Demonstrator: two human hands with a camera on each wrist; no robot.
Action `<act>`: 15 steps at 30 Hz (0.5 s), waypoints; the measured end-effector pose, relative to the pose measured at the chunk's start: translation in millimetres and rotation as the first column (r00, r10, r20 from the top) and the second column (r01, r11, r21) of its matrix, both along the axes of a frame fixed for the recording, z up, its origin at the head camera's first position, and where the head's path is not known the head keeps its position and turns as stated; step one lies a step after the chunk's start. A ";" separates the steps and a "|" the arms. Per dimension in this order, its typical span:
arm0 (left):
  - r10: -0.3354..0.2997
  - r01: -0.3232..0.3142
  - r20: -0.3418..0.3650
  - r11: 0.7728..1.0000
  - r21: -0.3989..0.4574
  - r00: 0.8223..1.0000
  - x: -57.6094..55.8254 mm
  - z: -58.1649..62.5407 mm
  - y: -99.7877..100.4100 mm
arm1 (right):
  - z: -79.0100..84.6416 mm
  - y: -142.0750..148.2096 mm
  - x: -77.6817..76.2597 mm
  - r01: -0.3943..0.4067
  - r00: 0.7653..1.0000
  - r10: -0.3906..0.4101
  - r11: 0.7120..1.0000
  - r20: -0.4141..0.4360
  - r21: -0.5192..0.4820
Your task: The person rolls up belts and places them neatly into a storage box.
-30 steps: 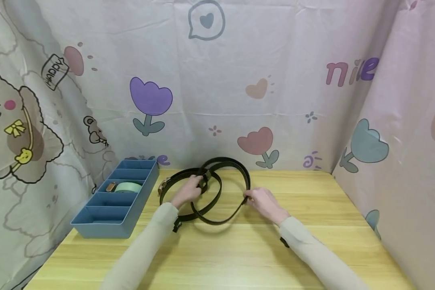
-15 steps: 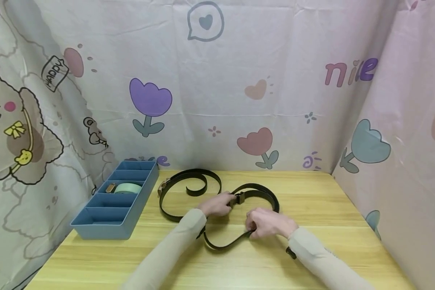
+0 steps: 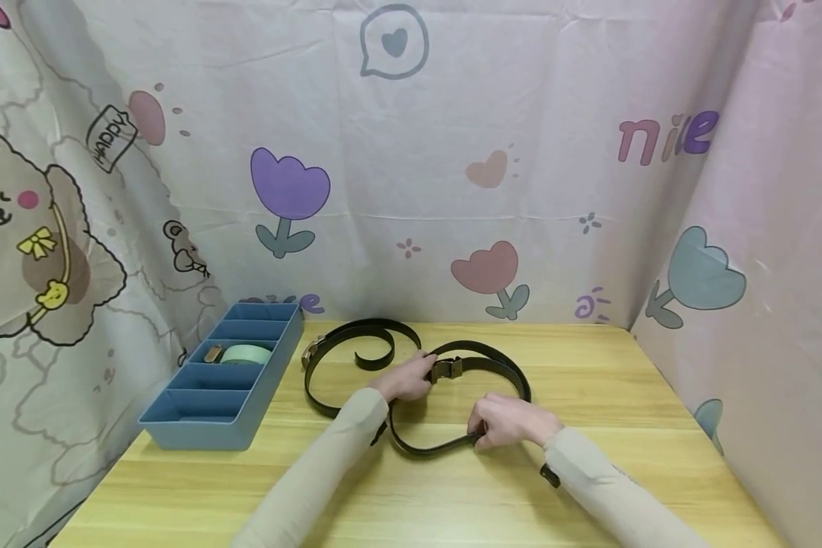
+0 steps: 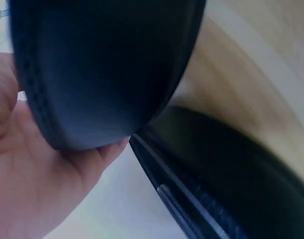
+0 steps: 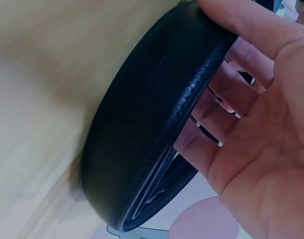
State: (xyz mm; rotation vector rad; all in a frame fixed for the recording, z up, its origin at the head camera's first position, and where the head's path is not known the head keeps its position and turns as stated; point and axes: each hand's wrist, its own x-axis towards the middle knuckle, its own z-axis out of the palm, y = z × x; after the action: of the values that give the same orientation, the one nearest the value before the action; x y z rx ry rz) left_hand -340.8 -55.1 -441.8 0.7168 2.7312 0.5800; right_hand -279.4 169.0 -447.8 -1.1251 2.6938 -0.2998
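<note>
Two black belts lie in loops on the wooden table. My left hand [image 3: 406, 379] grips the right-hand belt [image 3: 496, 358] close beside its metal buckle [image 3: 447, 369]. My right hand [image 3: 510, 420] pinches the near side of that belt's loop. In the right wrist view the thumb is in front of the strap [image 5: 137, 114] and the fingers pass behind it. In the left wrist view a wide strap [image 4: 107, 74] hides most of my left fingers. The other belt [image 3: 310, 392] lies to the left, its buckle [image 3: 313, 350] at the far left and its tail curled inside.
A blue divided tray [image 3: 202, 438] stands on the left of the table [image 3: 452, 510]. One of its compartments holds a mint-green coiled strap [image 3: 245, 354] with a gold-coloured buckle [image 3: 214, 354]. A patterned curtain [image 3: 397, 190] hangs behind the table and along both sides.
Both hands have brought the right-hand belt rightward and toward me, off the left belt's loop. Over the last half second the left hand has shifted slightly, showing more of the buckle.
</note>
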 end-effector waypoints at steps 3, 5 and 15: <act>0.006 -0.006 -0.002 1.000 -0.006 1.000 -3.7 -3.5 2.4 | 1.7 1.6 -1.0 0.005 1.000 -0.005 1.000 0.001 -0.003; 0.004 -0.004 -0.004 1.000 0.007 1.000 -4.4 -6.7 2.1 | 1.4 1.4 -1.4 0.007 1.000 -0.007 1.000 0.004 -0.001; 0.005 -0.003 -0.043 0.999 0.032 0.999 2.2 -6.2 -2.4 | 3.9 1.6 -1.2 0.022 0.998 -0.022 1.000 -0.064 -0.005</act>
State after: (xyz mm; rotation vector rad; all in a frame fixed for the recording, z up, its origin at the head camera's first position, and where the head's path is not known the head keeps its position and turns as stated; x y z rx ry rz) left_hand -338.6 -57.4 -448.0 0.7397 2.7694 0.6173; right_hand -280.6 170.6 -443.9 -1.1254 2.7640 -0.2782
